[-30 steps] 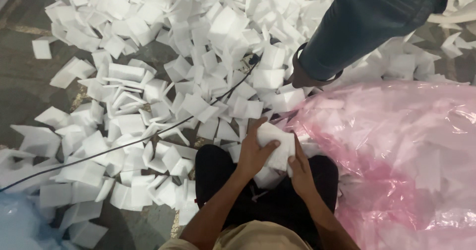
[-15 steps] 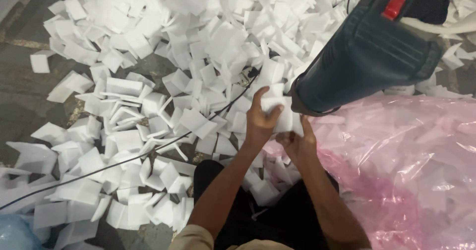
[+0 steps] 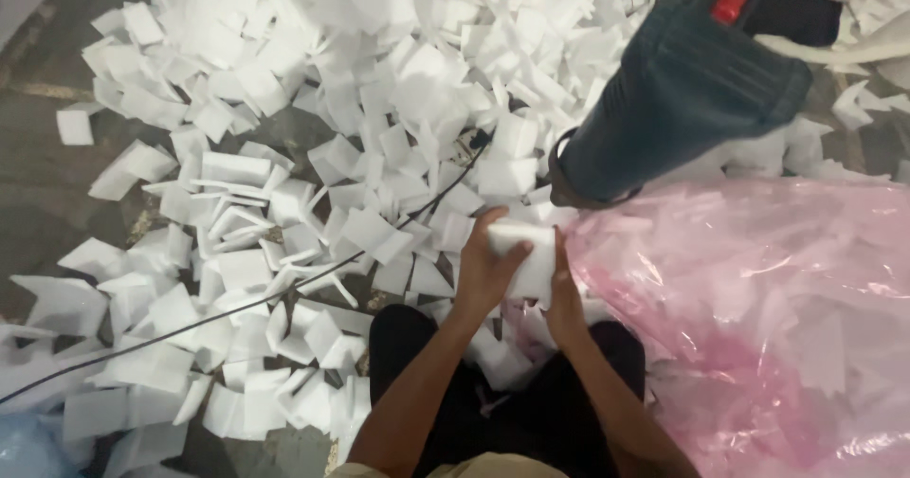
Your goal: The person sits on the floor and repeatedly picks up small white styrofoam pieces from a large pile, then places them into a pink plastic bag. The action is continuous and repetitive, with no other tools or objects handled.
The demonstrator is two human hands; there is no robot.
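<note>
Both hands press one white foam block, just at the bag's edge.

The left hand (image 3: 488, 270) and the right hand (image 3: 561, 298) close on the block (image 3: 523, 255) from its two sides, fingers wrapped over the near faces; it sits near the middle of the view, above the person's dark knees. I judge it very light and a little soft, easy to dent or crumble at the corners, so flat palms on the broad faces seem the safe hold. At 3 o'clock lies the pink bag (image 3: 758, 317), thin and slack, its rim touching the right hand. At 1 o'clock another person's leg (image 3: 678, 94) in jeans stands close. From 9 to 12 o'clock the foam pile (image 3: 313, 156) covers the floor, and a black cable (image 3: 284, 288) crosses it; free room is small there.
</note>
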